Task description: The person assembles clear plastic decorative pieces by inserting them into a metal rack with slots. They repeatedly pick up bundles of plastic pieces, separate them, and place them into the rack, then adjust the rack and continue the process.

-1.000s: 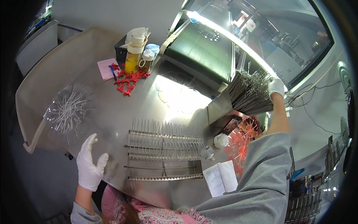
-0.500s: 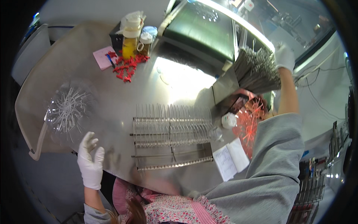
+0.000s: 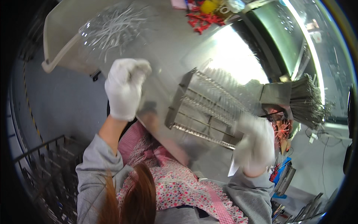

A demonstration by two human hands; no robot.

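Note:
My left hand [image 3: 126, 89], in a white glove, is raised left of the metal rack with its fingers curled closed. Whatever may be inside those fingers is hidden. My right hand [image 3: 255, 143], also gloved, is smeared by motion at the right end of the rack and covers part of it; I cannot make out its fingers. Between the hands, the slotted metal rack [image 3: 209, 123] lies on the steel table [image 3: 160, 80]. Thin, clear curved pieces [image 3: 227, 80] stand in its far rows, while the near slotted bar looks bare.
Clear plastic strips [image 3: 117, 26] lie in a bag at the far left. Red small parts [image 3: 203, 20] sit near the back. A thick bundle of thin metal rods [image 3: 307, 100] stands at the right, beside a green conveyor belt [image 3: 278, 31]. A dark metal rack [image 3: 48, 160] is at lower left.
My view has turned, so the table appears rotated. My right hand has come back from the rod bundle to the rack. My left hand has risen, its fingers going from spread to curled.

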